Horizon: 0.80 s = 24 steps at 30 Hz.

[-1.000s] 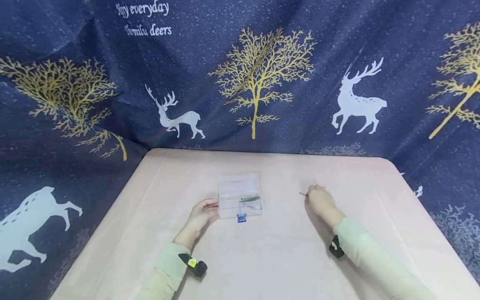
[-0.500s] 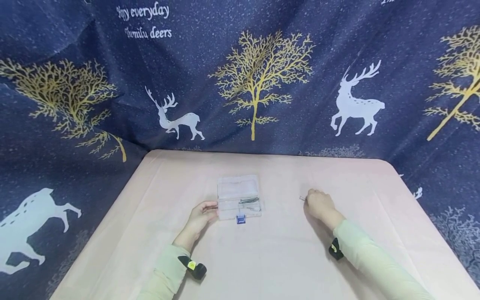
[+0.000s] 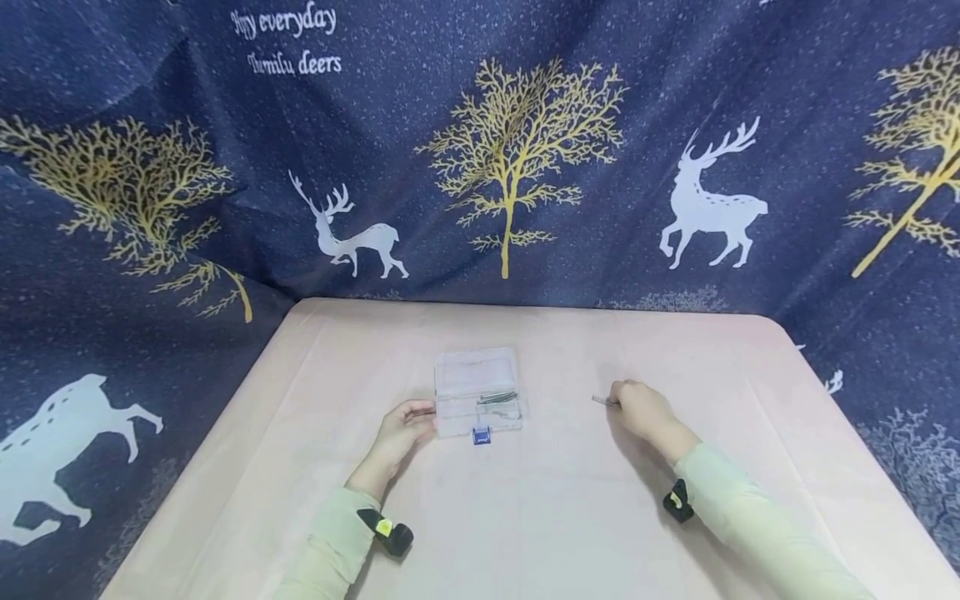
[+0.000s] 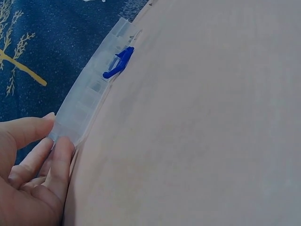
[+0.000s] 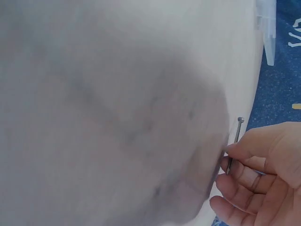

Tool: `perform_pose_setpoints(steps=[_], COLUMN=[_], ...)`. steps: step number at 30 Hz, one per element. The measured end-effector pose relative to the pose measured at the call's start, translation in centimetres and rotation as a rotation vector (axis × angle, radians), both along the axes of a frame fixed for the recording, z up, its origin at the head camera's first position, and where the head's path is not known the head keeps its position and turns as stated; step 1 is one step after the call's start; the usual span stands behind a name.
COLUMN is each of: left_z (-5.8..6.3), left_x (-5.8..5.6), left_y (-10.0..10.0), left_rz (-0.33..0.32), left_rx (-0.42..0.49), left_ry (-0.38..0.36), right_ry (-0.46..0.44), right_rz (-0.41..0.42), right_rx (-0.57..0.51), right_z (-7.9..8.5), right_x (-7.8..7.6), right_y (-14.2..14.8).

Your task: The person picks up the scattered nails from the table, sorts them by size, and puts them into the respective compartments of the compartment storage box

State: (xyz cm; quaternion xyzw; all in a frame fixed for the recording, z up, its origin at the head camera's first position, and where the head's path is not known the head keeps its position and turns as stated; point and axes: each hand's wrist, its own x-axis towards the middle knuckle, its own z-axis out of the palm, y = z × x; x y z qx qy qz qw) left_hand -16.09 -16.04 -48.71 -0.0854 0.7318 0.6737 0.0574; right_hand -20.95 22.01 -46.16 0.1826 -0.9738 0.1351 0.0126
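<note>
A clear plastic box (image 3: 456,425) stands with its lid (image 3: 476,372) tipped back and its blue latch (image 3: 482,436) hanging at the front. Several thin metal pieces (image 3: 498,398) lie in its right part, too small to tell apart. My left hand (image 3: 393,437) holds the left end of the box between thumb and fingers. To the right of the box, my right hand (image 3: 642,410) pinches a thin metal nail (image 5: 238,128) between thumb and fingertips, low over the table. In the right wrist view its round head sticks out past the thumb; the fingers partly cover its shank.
A pale pink cloth covers the table (image 3: 517,517). Behind it hangs a dark blue cloth (image 3: 450,150) printed with deer and trees. Each sleeve carries a small black wrist camera (image 3: 392,533).
In my right fingers the nail has turned and now shows further out to the left. That hand has shifted slightly lower in the head view. My left hand and the box stay put.
</note>
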Motion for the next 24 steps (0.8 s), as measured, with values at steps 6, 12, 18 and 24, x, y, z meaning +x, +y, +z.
perform_pose_setpoints(steps=[6, 12, 18, 24], left_z=[-1.1, -1.1, -1.1, -1.3], left_x=[-0.5, -0.5, -0.4, -0.5], left_y=[-0.4, -0.4, -0.3, -0.2], left_rz=[-0.003, 0.006, 0.013, 0.018], left_rx=[-0.006, -0.012, -0.021, 0.007], left_ry=[0.001, 0.013, 0.040, 0.050], right_ry=[-0.014, 0.057, 0.085, 0.020], right_rz=[0.007, 0.063, 0.091, 0.105], right_rx=[-0.038, -0.078, -0.190, -0.294], right_z=[0.7, 1.7, 2.0, 1.7], right_x=[0.4, 0.7, 0.7, 0.4], right_y=[-1.3, -3.2, -4.4, -5.1])
